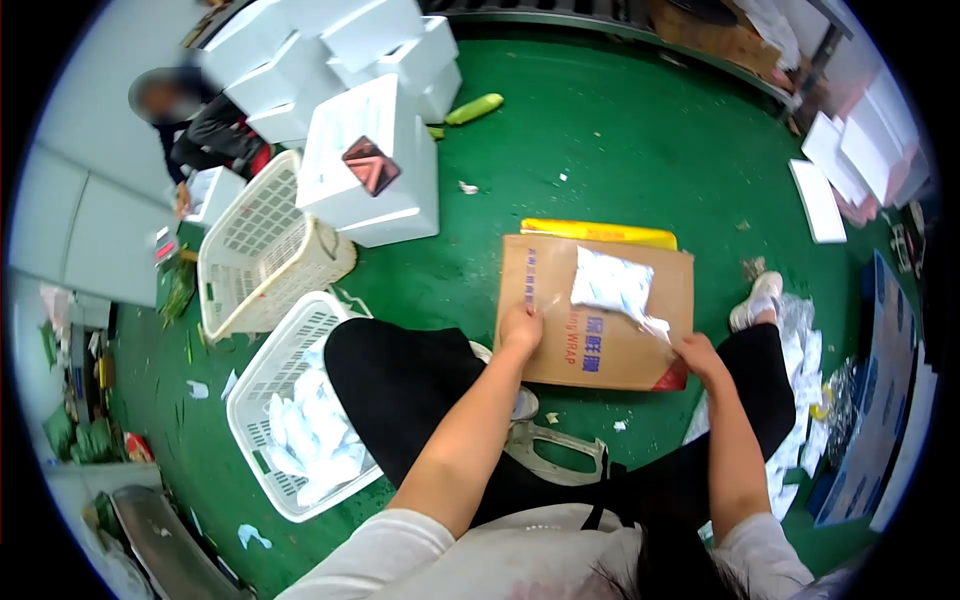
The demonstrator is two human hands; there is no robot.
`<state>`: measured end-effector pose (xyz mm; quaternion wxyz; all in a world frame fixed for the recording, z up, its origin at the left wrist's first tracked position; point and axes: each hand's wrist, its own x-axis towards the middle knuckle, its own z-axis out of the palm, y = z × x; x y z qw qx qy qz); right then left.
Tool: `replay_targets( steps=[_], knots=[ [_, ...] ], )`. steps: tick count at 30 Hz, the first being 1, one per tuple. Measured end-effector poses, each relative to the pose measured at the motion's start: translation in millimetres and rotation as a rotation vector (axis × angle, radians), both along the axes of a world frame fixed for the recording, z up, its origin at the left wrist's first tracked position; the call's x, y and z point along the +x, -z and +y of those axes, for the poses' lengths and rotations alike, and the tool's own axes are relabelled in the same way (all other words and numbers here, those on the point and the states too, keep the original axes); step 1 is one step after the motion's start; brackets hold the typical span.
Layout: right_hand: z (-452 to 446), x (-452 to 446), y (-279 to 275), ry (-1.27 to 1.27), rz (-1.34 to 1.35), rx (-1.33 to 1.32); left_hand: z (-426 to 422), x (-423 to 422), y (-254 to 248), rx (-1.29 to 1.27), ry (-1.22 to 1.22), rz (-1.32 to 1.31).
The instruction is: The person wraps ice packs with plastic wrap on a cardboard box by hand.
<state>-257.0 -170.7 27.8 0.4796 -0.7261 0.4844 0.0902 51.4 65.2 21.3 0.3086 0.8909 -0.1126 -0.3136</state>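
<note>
A white packet with pale blue print (610,281) lies on a flat brown cardboard box (560,362) in front of me. From its lower right corner a twisted white tail runs to the fingertips of my right hand (703,360), which are closed on its end. My left hand (521,328) is closed and rests on the box's left part; whatever its fingers hold, if anything, is hidden. A yellow strip (600,233) shows along the box's far edge. Left of my knee, a white basket (250,405) holds several similar white packets (315,430).
White foam boxes (375,220) are stacked at the back left, with a phone (371,165) on one. Beside them stands a cream basket (225,300). Another person (205,130) sits behind. A green vegetable (474,109) lies on the floor; plastic sheeting (795,350) lies right of my foot.
</note>
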Motion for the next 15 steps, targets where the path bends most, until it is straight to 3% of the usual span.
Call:
replay_targets(
  steps=[2,3,4,5,7,9,10,12,13,14,15],
  knots=[
    [24.0,-15.2,-67.0,0.099,-0.156,0.236,30.7,-15.3,-14.3,0.073,0.048,-0.117],
    [25.5,-32.3,-70.6,-0.036,-0.138,0.105,47.0,-27.7,-36.3,0.106,0.03,-0.088],
    [30.5,-50.4,-60.5,-0.06,-0.345,0.001,60.6,-44.1,-50.3,0.083,-0.057,-0.097],
    [37.1,-58.0,-72.3,0.069,-0.336,0.132,70.5,-54.3,-76.1,0.056,-0.042,-0.07],
    [53.0,-25.8,-90.7,0.298,-0.567,0.211,67.6,-74.5,-110.5,-0.114,-0.055,-0.267],
    [62.2,15.1,-89.9,0.479,-0.749,0.258,42.5,-83.6,-102.5,-0.52,-0.026,-0.293],
    [54.1,35.1,-59.9,0.446,-0.821,0.364,20.9,-84.6,-103.5,-0.601,0.012,-0.348],
    [55.2,79.3,8.8,0.108,-0.576,0.015,-21.7,-86.2,-68.8,-0.764,0.098,-0.109],
    [67.4,91.6,5.8,-0.108,-0.55,-0.239,-38.9,-88.2,-46.8,-0.712,0.194,-0.24],
    [85.0,102.8,0.0,-0.315,-0.513,-0.492,-46.4,-86.8,-31.5,-0.529,0.392,-0.185],
    [93.1,107.2,-12.8,-0.396,-0.47,-0.52,-40.4,-86.7,-21.3,-0.578,0.458,-0.226]
  ],
)
